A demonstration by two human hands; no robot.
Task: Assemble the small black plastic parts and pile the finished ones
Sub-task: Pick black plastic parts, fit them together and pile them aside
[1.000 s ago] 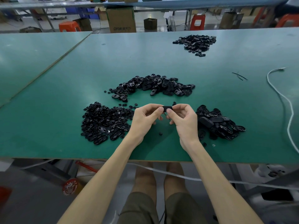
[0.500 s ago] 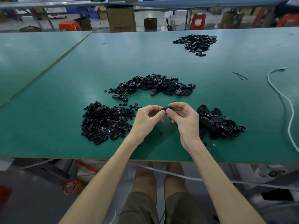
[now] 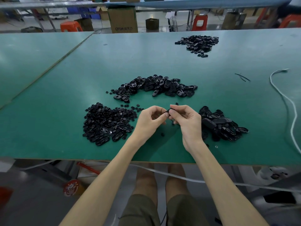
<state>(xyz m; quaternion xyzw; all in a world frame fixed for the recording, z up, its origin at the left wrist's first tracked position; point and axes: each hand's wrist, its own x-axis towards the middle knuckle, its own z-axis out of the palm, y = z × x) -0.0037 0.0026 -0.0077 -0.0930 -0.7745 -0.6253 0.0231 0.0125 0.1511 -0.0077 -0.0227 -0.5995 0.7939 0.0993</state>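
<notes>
Black part (image 3: 167,110) mostly hidden, pinched between left hand (image 3: 150,121), right hand (image 3: 187,119)

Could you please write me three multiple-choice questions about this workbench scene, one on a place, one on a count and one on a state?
1. Where does the white cable lie on the green table?
A. along its right side
B. along its left side
C. between the hands

2. How many separate piles of black parts are on the table?
A. two
B. four
C. six

3. What are the hands doing?
A. resting flat on the table
B. pinching one small black part between them
C. each reaching into a pile

Answers:
1. A: the cable curves down the right side, beyond the right pile.
2. B: there is a far pile, a middle pile, a left pile and the right pile.
3. B: the left hand and right hand meet fingertip to fingertip on the part, above the table.
</notes>
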